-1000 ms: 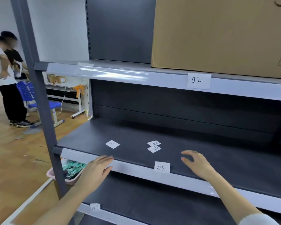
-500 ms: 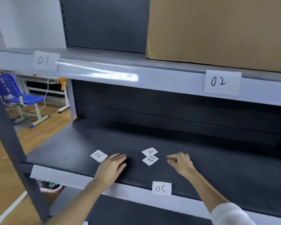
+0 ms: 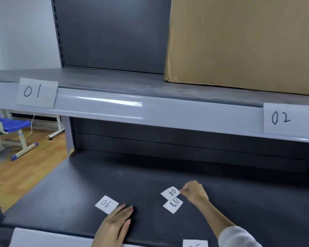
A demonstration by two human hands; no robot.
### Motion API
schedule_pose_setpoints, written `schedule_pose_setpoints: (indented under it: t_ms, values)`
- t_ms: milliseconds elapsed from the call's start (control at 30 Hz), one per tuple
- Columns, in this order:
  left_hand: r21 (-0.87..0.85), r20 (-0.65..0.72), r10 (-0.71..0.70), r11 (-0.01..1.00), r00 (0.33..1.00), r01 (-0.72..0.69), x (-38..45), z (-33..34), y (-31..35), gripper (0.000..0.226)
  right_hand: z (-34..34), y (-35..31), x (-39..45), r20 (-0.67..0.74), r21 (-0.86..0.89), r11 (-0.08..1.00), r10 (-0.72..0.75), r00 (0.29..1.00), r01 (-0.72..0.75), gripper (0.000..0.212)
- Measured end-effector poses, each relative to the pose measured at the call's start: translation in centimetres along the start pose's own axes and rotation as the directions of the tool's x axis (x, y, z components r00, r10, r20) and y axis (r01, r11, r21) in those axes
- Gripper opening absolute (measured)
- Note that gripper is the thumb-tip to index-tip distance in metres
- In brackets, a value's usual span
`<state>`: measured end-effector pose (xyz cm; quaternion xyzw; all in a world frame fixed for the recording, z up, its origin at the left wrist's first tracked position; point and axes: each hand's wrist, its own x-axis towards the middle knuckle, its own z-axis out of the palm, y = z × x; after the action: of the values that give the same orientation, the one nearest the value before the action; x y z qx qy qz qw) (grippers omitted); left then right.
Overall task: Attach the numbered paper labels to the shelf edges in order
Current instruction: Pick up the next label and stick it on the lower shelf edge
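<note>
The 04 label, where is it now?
On the middle shelf, centre-right in the head view: the 04 label is pinched by the right hand, overlapping another loose label.

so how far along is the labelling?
Done: 01 and 02 sit on the upper shelf edge; a label cut off at the bottom is on the lower edge. In hand: the right hand pinches the corner of 04. Left: 06 and the slip under 04 lie loose; the left hand rests flat beside 06.
</note>
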<state>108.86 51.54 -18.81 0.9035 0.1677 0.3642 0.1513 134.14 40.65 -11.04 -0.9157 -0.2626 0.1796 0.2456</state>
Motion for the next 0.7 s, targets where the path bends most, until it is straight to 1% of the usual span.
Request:
schedule_pose_setpoints:
  t_ms: [33, 67, 100, 200, 300, 367, 400, 600, 700]
  values:
    - [-0.028, -0.018, -0.007, 1.0, 1.0, 0.007, -0.5, 0.0, -0.3, 0.05, 0.2, -0.2, 0.2, -0.007, -0.001, 1.0, 0.029, 1.0, -0.029, 0.047]
    - [-0.048, -0.029, -0.015, 0.999, 0.999, 0.014, -0.7, 0.1, -0.7, 0.047, 0.4, -0.3, 0.5, -0.009, -0.003, 0.998, 0.062, 0.998, -0.062, 0.047]
    - [-0.056, -0.036, -0.014, 0.998, 0.999, 0.012, -0.8, 0.3, -1.1, 0.046, 0.5, -0.4, 0.6, -0.008, 0.006, 0.996, 0.09, 0.996, -0.09, 0.042]
    - [-0.031, -0.046, 0.012, 0.999, 0.999, -0.013, -0.7, 0.8, -1.7, 0.046, 0.6, -0.4, 0.9, 0.004, 0.019, 0.995, 0.098, 0.995, -0.098, 0.006]
    - [-0.028, -0.061, 0.005, 1.0, 0.998, -0.007, -0.6, 0.9, -1.5, 0.044, 0.6, -0.2, 1.3, 0.034, 0.035, 0.996, 0.082, 0.996, -0.083, 0.008]
    - [-0.045, -0.08, -0.005, 0.999, 0.997, 0.002, -0.7, 0.9, -1.4, 0.043, 0.6, 0.0, 1.6, 0.039, 0.012, 0.997, 0.081, 0.996, -0.081, 0.023]
    - [-0.045, -0.088, -0.003, 0.999, 0.996, -0.001, -0.6, 0.9, -1.4, 0.043, 0.7, 0.0, 1.7, 0.039, 0.0, 0.997, 0.081, 0.996, -0.081, 0.026]
    - [-0.024, -0.108, 0.01, 1.0, 0.994, -0.013, -0.5, 1.0, -1.5, 0.042, 0.8, -0.1, 1.8, 0.077, -0.018, 0.999, 0.027, 0.997, -0.026, 0.033]
    - [-0.032, -0.104, 0.007, 0.999, 0.995, -0.01, -0.6, 1.1, -1.8, 0.043, 0.7, -0.1, 1.7, 0.087, -0.002, 1.0, 0.0, 0.996, 0.0, 0.041]
